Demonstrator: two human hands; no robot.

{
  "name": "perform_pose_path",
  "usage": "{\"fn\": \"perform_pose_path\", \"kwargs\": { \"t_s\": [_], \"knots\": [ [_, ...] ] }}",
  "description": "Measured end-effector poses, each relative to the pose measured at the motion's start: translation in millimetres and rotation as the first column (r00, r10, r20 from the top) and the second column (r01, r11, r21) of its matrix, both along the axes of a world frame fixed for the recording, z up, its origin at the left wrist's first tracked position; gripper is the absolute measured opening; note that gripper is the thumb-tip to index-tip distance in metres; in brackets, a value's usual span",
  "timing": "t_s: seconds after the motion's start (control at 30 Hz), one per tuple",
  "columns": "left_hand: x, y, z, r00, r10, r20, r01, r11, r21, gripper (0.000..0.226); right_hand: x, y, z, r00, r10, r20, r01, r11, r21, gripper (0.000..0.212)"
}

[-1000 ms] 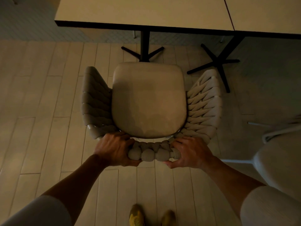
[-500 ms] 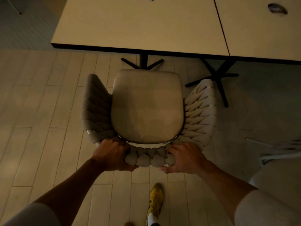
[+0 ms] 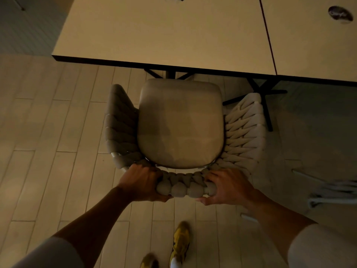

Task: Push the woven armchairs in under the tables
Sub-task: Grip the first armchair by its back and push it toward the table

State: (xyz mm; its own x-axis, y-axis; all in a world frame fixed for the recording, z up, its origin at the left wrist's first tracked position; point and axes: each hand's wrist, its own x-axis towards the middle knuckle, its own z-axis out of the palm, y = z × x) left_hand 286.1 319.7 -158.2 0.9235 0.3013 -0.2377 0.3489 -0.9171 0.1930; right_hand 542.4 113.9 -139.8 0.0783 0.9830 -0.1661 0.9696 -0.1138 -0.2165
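A beige woven armchair (image 3: 180, 124) with a smooth seat cushion stands on the plank floor, facing a pale table (image 3: 164, 31) with a dark edge. The cushion's front edge is just short of the table's near edge. My left hand (image 3: 140, 183) grips the left end of the woven backrest top. My right hand (image 3: 229, 185) grips its right end, thumb underneath. The table's black pedestal foot (image 3: 170, 74) shows just beyond the seat.
A second table (image 3: 313, 39) joins on the right, with a black cross base (image 3: 264, 97) near the chair's right arm. Part of another chair (image 3: 334, 188) shows at the right edge. My yellow shoes (image 3: 179, 246) are behind the armchair.
The armchair has moved forward toward the table, its seat front now close to the table's edge. I have stepped forward with it; both hands keep their grip on the backrest.
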Motion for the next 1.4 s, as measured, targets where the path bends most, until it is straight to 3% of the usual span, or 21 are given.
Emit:
{"fn": "perform_pose_path", "kwargs": {
  "t_s": [0.13, 0.43, 0.5, 0.63, 0.77, 1.03, 1.4],
  "knots": [
    [13.1, 2.9, 0.3, 1.000, -0.013, -0.009, 0.013, 1.000, -0.016, 0.086, 12.1, 1.4, -1.4, 1.000, -0.010, -0.018, 0.010, 1.000, 0.000, 0.090],
    [9.8, -5.3, 6.8, 0.999, 0.010, -0.033, -0.011, 0.999, -0.050, 0.081, -3.0, -14.3, 0.9, 0.989, -0.143, -0.046, 0.131, 0.973, -0.191, 0.102],
    [4.9, -6.5, 16.5, 0.999, 0.011, -0.032, -0.013, 0.997, -0.071, 0.073, -12.4, -20.4, 12.1, 0.985, -0.174, 0.001, 0.172, 0.970, -0.173, 0.095],
    [-6.9, -7.5, 50.5, 0.998, -0.007, -0.057, 0.001, 0.995, -0.097, 0.059, -29.2, -24.9, 38.0, 0.980, -0.173, 0.098, 0.192, 0.953, -0.233, 0.062],
    [-10.6, -10.4, 93.0, 0.996, -0.005, -0.088, -0.004, 0.995, -0.099, 0.052, -45.5, -25.5, 82.8, 0.954, -0.291, 0.077, 0.300, 0.905, -0.301, 0.055],
    [-8.9, -30.5, 172.9, 0.993, -0.096, -0.068, 0.091, 0.994, -0.068, 0.084, -80.0, -66.3, 150.0, 0.909, -0.411, 0.063, 0.406, 0.846, -0.345, 0.086],
    [-21.7, -53.5, 257.9, 0.981, -0.155, -0.117, 0.167, 0.981, 0.096, 0.097, -99.0, -90.7, 243.8, 0.828, -0.555, 0.077, 0.554, 0.790, -0.264, 0.087]
  ]
}}
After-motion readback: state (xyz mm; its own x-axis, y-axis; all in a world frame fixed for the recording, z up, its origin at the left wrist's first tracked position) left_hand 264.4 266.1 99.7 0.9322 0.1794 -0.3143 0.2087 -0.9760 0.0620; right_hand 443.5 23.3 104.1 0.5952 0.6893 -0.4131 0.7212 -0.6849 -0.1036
